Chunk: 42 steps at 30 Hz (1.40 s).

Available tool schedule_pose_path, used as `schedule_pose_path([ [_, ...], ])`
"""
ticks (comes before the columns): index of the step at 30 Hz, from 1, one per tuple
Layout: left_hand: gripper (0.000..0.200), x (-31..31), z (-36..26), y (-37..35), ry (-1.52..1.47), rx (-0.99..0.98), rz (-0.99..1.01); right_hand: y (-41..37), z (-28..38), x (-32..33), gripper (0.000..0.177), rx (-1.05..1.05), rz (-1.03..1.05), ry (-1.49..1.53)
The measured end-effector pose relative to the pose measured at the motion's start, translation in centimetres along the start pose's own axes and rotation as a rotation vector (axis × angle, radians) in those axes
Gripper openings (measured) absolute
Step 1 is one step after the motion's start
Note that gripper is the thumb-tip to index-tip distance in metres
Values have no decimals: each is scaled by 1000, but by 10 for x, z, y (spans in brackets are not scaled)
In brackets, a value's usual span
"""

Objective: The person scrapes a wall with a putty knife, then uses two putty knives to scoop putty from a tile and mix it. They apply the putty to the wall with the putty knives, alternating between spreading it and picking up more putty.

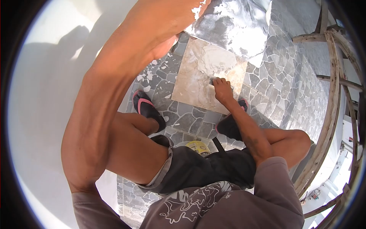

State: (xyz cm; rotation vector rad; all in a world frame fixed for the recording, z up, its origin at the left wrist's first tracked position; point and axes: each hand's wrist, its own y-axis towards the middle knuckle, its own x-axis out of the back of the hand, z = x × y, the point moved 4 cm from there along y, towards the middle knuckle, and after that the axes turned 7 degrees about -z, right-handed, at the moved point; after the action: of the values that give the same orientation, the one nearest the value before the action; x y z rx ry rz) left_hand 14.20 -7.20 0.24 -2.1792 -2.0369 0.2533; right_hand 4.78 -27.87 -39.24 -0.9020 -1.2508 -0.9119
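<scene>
A square beige marbled tile (187,84) lies on the stone-patterned floor between my feet, with a mound of white powder or paste (217,59) on its far half. My right hand (223,90) is closed over the tile around a small scraper (211,81); only a little of it shows. My left arm stretches up to the top edge, and my left hand (195,11), spotted with white, is at the near side of a crumpled silvery bag (228,23) smeared with white. The bag overhangs the tile's far edge. Most left fingers are hidden, but they appear to grip the bag.
White flakes (146,76) litter the floor left of the tile. A yellow container (198,146) sits under me, between my legs. A white wall (42,114) rises on the left. Rough wooden poles (332,95) form a frame on the right.
</scene>
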Motion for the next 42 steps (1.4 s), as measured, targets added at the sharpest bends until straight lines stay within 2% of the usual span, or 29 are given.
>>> schedule_pose_path([
  [1, 31, 3, -1, 2, -11, 0, 73, 0, -5, -6, 45, -78, -72, -8],
  [2, 31, 5, -1, 3, -23, 1, 147, -4, -3, -18, 45, -56, -7, -7],
  [3, 31, 22, 2, 15, -55, 27, 341, -13, 2, -33, 45, 29, 47, -47],
  [5, 31, 28, 1, 21, -63, 41, 494, -17, 4, -30, 45, 110, 56, 40],
  [8, 30, 20, 3, 16, -25, 24, 313, -10, -13, -8, 45, 16, 47, 77],
  [11, 29, 14, 4, 11, -18, -20, 162, -13, -30, -15, 44, -271, -45, 50],
  [14, 31, 13, 7, 17, -38, -69, 215, -18, -7, -21, 43, -116, 9, 13],
  [17, 31, 8, 0, 6, -12, -6, 121, -10, -14, -8, 42, -86, 109, 197],
  [18, 31, 3, -9, 2, 17, 46, 67, -9, -25, -5, 40, -170, -8, 281],
  [20, 31, 6, -2, 9, 43, 68, 76, -6, -57, -5, 38, -512, -40, 411],
  [21, 32, 13, 8, 18, 41, 36, 143, -8, -74, -9, 38, -684, -54, 476],
  [24, 32, 24, 12, 19, 44, -21, 271, -19, -117, -18, 38, -794, -75, 499],
  [27, 32, 24, 17, 22, 68, -9, 198, -28, -142, -50, 39, -945, -99, 669],
  [29, 32, 23, 17, 23, 91, -2, 115, -25, -145, -61, 41, -909, -134, 686],
  [31, 32, 19, 8, 15, 95, 17, 73, -28, -125, -46, 42, -865, -141, 680],
  [34, 31, 14, 6, 14, 78, 80, 44, -21, -88, -54, 44, -822, -64, 627],
  [40, 30, 15, 9, 18, 37, 1, 156, -30, -50, -65, 35, -922, -161, 595],
  [42, 30, 14, 6, 13, 37, -4, 135, -49, -51, -104, 31, -1093, -125, 713],
])
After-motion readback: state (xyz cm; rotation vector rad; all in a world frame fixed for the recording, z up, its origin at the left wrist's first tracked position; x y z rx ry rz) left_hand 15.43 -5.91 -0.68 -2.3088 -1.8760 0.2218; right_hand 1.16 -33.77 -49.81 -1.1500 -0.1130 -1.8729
